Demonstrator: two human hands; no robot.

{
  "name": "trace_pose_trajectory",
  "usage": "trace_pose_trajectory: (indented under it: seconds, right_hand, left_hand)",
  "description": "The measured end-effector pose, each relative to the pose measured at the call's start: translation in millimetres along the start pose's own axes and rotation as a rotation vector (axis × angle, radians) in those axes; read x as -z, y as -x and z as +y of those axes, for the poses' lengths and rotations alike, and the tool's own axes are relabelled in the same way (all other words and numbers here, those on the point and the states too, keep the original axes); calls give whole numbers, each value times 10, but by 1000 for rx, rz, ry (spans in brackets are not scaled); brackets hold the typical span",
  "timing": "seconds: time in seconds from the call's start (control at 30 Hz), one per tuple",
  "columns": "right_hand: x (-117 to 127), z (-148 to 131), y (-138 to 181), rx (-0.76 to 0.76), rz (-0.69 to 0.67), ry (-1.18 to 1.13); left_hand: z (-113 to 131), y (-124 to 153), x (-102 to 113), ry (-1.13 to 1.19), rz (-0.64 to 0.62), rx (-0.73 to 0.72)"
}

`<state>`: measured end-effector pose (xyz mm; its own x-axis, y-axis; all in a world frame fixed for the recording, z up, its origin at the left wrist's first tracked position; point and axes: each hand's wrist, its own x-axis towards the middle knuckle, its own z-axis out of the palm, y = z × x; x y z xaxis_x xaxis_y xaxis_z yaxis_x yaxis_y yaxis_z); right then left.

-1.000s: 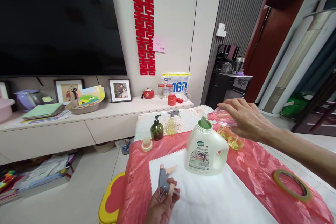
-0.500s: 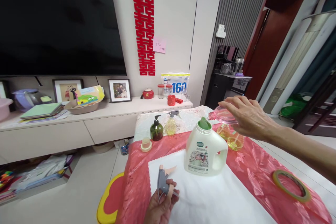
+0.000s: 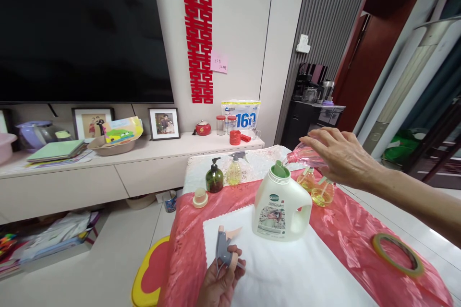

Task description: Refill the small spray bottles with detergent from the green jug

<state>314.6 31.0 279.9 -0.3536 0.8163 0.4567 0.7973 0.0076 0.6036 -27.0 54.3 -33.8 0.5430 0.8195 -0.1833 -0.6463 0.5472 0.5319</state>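
My right hand [image 3: 344, 156] is closed around a clear pink bottle [image 3: 306, 155], tipped sideways with its neck toward the green spout of a large white detergent jug [image 3: 279, 204]. A thin stream seems to run from the bottle's mouth into the jug's opening. Low over the white cloth [image 3: 288, 268], my left hand [image 3: 225, 273] grips a grey and peach spray trigger head [image 3: 223, 247]. The jug stands upright on the cloth. Its round cap [image 3: 200, 198] lies to the left on the red plastic sheet.
Behind the jug stand a dark green pump bottle [image 3: 215, 177] and a clear spray bottle [image 3: 234, 172] with yellow liquid. Two yellow-liquid bottles [image 3: 322, 195] are right of the jug. A tape roll [image 3: 418, 264] lies on the red sheet [image 3: 345, 230]. A yellow-red stool [image 3: 147, 273] stands at the left.
The pink bottle and my right hand have shifted very slightly, and the bottle's mouth stays by the jug's opening. My left hand keeps the spray trigger head in the same place.
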Motion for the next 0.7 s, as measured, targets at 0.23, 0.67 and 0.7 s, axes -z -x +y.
trace_pose_trajectory:
  seconds: [0.23, 0.67, 0.7]
  right_hand:
    - [50, 29, -38, 15, 1, 47]
    - [128, 11, -100, 53, 13, 163]
    - [135, 5, -106, 59, 10, 176]
  left_hand:
    - [16, 47, -127, 0, 36, -22]
    - [-11, 27, -55, 16, 18, -18]
    - [-9, 28, -62, 22, 21, -23]
